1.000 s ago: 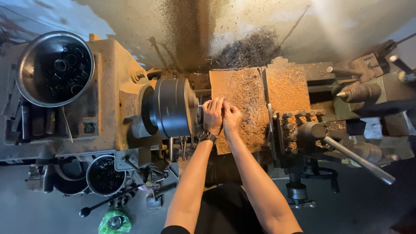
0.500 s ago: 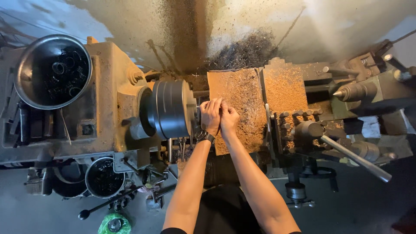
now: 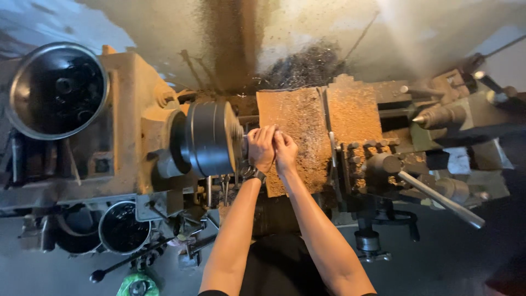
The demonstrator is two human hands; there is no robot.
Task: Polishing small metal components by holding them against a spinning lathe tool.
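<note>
Atop lathe headstock, steel bowl [image 3: 22, 118] w/ dark parts [image 3: 68, 96].

Dark smooth metal chuck [image 3: 211, 140] (dull sheen), rough gritty carriage plate [image 3: 298, 123]

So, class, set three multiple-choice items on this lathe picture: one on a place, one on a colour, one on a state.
1. Where are both hands?
A. on the long lever
B. together just right of the chuck
C. in the metal bowl

2. What colour is the bag at the bottom edge?
A. green
B. red
C. white

3. How are the hands held?
A. spread wide apart
B. one hanging at the side
C. pressed close, fingers curled

Key:
1 B: the left hand and right hand meet beside the chuck, far from the lever and the bowl.
2 A: the bag is bright green.
3 C: the hands touch, fingers curled; anything gripped is too small to tell.
</note>
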